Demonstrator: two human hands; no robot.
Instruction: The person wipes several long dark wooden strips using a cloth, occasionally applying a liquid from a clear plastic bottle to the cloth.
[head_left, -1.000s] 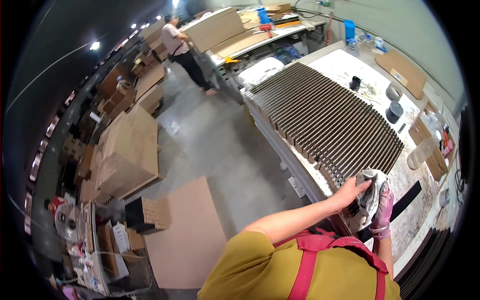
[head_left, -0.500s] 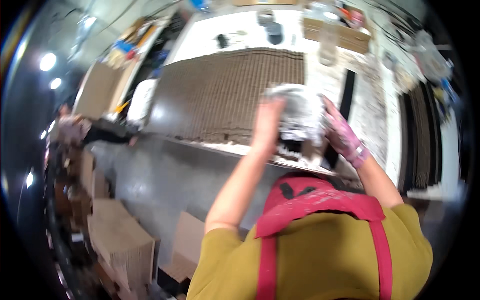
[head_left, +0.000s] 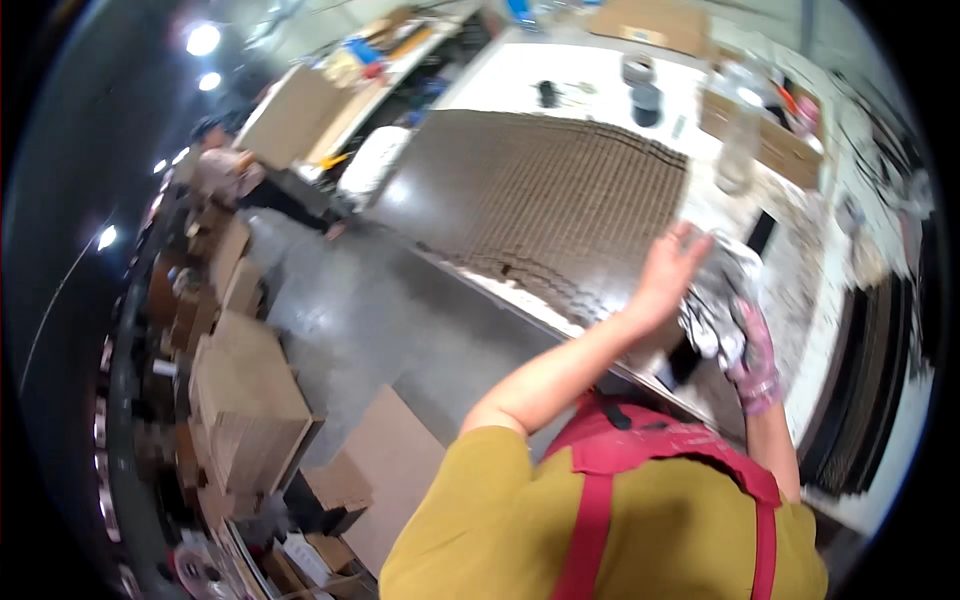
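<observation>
- Stack point(head_left: 250, 395): cardboard, brown; positioned on the floor at the left.
- Co-worker point(head_left: 232, 178): standing beyond the stack, near upright brown board point(head_left: 290, 115).
- Bundle point(head_left: 375, 165): white; positioned at the far left end of the table point(head_left: 480, 85).
- Slats point(head_left: 540, 180): brown, narrow; laid side by side in a wide, close-set array on the table.
- Jar point(head_left: 646, 105): dark; standing beyond the slats.
- Left hand point(head_left: 665, 275): bare; fingers extended and spread, at the left edge of the cloth. Contact with the cloth cannot be determined.
- Cloth point(head_left: 725, 275): white and grey, crumpled; located between the two hands, above the near right part of the table.
- Bottle point(head_left: 738, 150): clear; standing on the table beyond the cloth, just beside an open box point(head_left: 785, 160) of small items.
- Right hand point(head_left: 757, 355): in a stained pink glove; fingers closed on the lower right part of the cloth.
- Black strip point(head_left: 762, 230): lying on the table, just beyond the cloth.
- Dark strips point(head_left: 862, 375): grouped side by side at the right.
</observation>
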